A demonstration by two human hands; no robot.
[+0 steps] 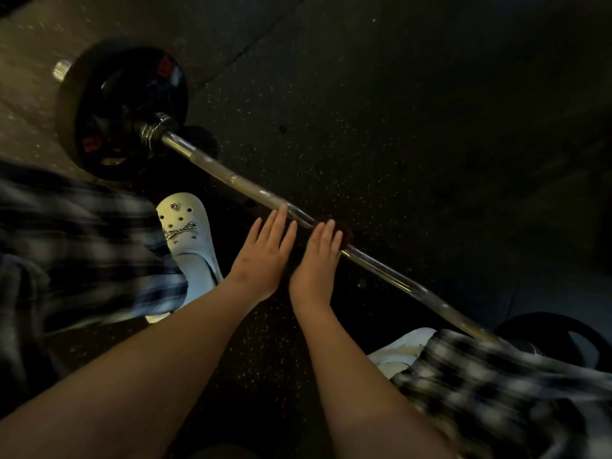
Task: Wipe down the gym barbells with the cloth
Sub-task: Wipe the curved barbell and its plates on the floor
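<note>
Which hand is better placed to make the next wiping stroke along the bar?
Right. The right hand lies with straight fingers on the dark cloth over the barbell; the left hand only reaches bare bar beside it, with no cloth under it.

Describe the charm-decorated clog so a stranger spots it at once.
Find the chrome barbell lying slantwise across the dark speckled floor, black weight plate at its upper-left end. Below that plate, beside the left hand, sits the white clog. Unlike the other white shoe, half hidden under plaid fabric, it shows holes and a silver bow charm.
</note>
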